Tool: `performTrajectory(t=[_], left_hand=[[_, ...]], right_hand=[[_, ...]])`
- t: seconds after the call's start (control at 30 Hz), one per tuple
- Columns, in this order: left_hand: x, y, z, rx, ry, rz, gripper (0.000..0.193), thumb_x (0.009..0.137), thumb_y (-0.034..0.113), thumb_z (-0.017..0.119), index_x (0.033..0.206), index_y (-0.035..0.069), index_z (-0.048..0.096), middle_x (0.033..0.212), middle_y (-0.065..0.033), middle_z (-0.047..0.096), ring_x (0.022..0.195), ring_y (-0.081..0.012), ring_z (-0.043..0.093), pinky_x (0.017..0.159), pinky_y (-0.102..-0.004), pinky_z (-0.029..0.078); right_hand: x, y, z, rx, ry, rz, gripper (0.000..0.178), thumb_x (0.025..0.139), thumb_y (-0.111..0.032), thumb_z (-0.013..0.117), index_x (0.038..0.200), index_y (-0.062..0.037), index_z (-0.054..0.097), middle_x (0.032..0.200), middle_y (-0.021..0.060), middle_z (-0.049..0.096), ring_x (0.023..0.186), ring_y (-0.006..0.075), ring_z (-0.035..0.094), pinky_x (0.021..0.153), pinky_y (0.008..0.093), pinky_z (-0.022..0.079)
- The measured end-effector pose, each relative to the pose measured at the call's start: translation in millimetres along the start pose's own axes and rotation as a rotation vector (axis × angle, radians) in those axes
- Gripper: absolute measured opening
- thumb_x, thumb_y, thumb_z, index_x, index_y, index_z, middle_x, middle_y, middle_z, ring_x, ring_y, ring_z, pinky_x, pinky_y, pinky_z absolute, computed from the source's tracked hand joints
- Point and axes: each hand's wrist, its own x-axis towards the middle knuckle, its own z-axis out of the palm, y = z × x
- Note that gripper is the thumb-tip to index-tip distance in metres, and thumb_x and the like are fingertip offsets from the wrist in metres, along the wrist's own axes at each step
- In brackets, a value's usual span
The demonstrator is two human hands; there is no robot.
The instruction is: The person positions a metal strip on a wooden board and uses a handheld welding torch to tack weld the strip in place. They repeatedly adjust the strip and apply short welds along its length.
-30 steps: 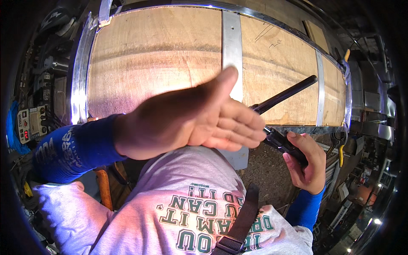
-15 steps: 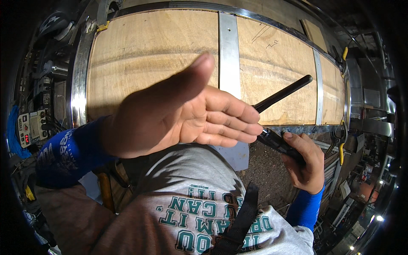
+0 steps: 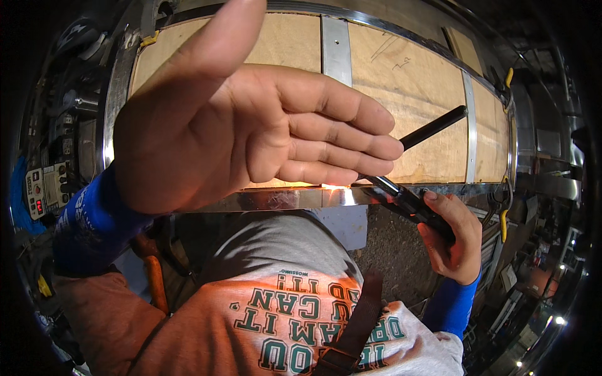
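Note:
My left hand (image 3: pixel 251 135) is raised, palm showing and fingers stretched out, between the camera and the workpiece. It holds nothing. My right hand (image 3: pixel 456 235) is wrapped round the handle of a black TIG welding torch (image 3: pixel 411 205), whose long back cap points up to the right. A bright arc glow (image 3: pixel 338 186) shows on the shiny metal rail (image 3: pixel 269 199) just below my left fingers. The torch's tip is hidden behind those fingers. Behind the rail lies a plywood panel (image 3: pixel 407 94) framed in metal, with a metal strip (image 3: pixel 338 53) across it.
A welding machine (image 3: pixel 44 191) with dials and a lit display stands at the left. Yellow-handled clamps (image 3: pixel 503 225) grip the frame's right end. An orange handle (image 3: pixel 155 282) sits beside my left arm. Assorted gear lines the right side.
My left hand has come up and nearer the camera, uncovering more of the rail. A bright glow has appeared on the rail, and orange light now falls on my shirt. The torch shifts slightly.

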Motion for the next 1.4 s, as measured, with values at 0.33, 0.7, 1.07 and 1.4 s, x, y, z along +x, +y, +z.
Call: performTrajectory(t=[0.33,0.7,1.07,1.4], left_hand=[[-3,-26,-13,0.113,-0.051,-0.189,0.125,0.092,0.089,0.002,0.155,-0.012,0.037,0.154,-0.0368,0.046,0.148,-0.0472,0.043,0.125,-0.0568,0.03],[-4,-13,-2,0.095,0.002,-0.138,0.133,0.089,0.094,0.003,0.152,-0.018,0.038,0.152,-0.0394,0.047,0.145,-0.0484,0.047,0.124,-0.0535,0.033],[-9,-9,-14,0.127,-0.093,-0.101,0.132,0.089,0.094,0.003,0.154,-0.017,0.034,0.155,-0.0402,0.043,0.147,-0.0501,0.044,0.125,-0.0567,0.031],[-2,-22,2,0.146,0.058,-0.282,0.134,0.086,0.096,0.006,0.153,-0.015,0.038,0.155,-0.0365,0.046,0.146,-0.0459,0.047,0.125,-0.0527,0.032]], right_hand=[[5,5,2,0.0,-0.066,-0.034,0.064,0.074,0.01,0.079,0.134,-0.0058,0.066,0.085,0.014,0.064,0.068,0.0302,0.065,0.058,0.0387,0.05],[3,8,5,-0.007,-0.019,-0.061,0.061,0.077,0.011,0.078,0.134,-0.0072,0.067,0.09,0.0145,0.067,0.065,0.0268,0.064,0.055,0.0352,0.049],[5,6,6,0.002,-0.054,-0.048,0.062,0.074,0.009,0.079,0.133,-0.0074,0.068,0.088,0.0146,0.065,0.068,0.0305,0.065,0.058,0.038,0.05],[2,4,2,-0.032,-0.094,-0.013,0.058,0.079,0.009,0.077,0.134,-0.0053,0.066,0.09,0.0139,0.065,0.069,0.0278,0.061,0.063,0.0349,0.048]])
